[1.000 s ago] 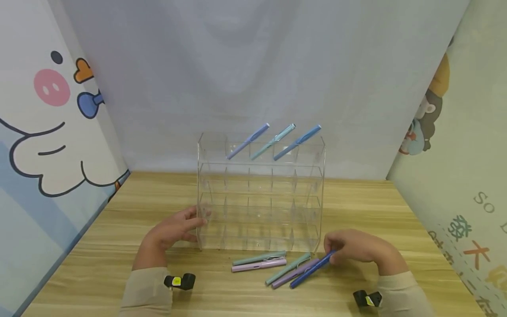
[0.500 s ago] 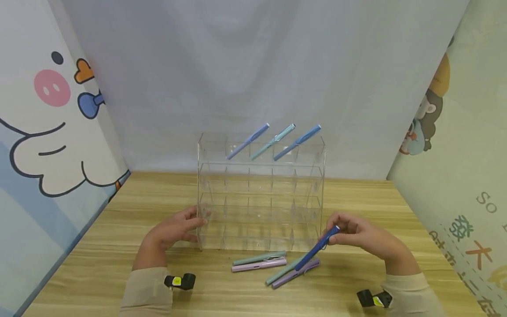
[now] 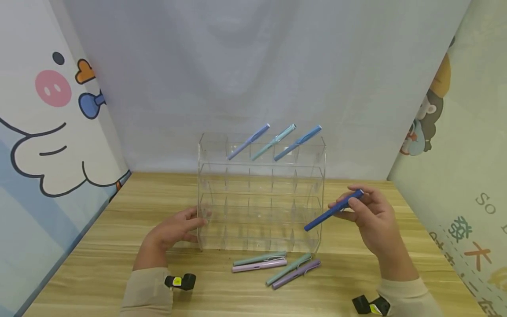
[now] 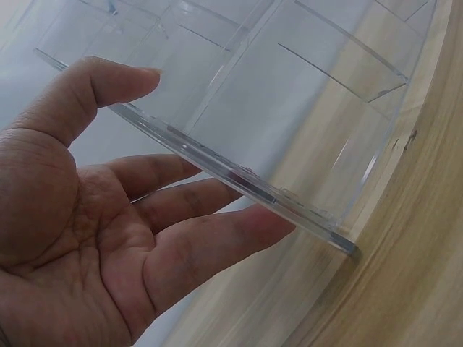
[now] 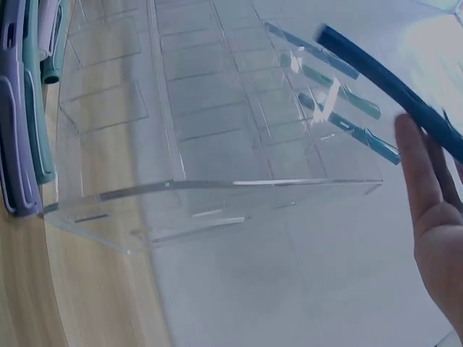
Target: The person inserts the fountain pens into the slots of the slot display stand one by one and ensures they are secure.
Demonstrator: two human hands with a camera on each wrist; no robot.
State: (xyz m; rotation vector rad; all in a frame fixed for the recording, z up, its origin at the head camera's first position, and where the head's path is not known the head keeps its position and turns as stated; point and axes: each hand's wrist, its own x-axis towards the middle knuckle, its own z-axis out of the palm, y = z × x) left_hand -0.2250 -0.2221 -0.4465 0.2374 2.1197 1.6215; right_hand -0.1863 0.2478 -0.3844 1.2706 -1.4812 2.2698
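My right hand (image 3: 374,220) pinches a dark blue pen (image 3: 330,212) between thumb and fingers, tilted, its lower end overlapping the right side of a clear acrylic pen rack (image 3: 259,200) in the head view. The same pen (image 5: 383,79) crosses the top right of the right wrist view. My left hand (image 3: 176,229) touches the rack's left side panel (image 4: 217,170) with fairly straight fingers, the thumb spread apart. Three pens lean in the top tier: a periwinkle pen (image 3: 248,141), a pale aqua pen (image 3: 274,141) and a light blue pen (image 3: 298,143).
In front of the rack lie a grey-green pen (image 3: 257,258), a pink pen (image 3: 259,265), another green pen (image 3: 289,269) and a purple pen (image 3: 296,274) on the wooden table (image 3: 214,295). A pale curtain (image 3: 253,79) hangs behind; printed panels stand at both sides.
My right hand has lifted the dark blue pen from beside the purple pen and raised it to the rack's right side. The left hand has stayed at the rack.
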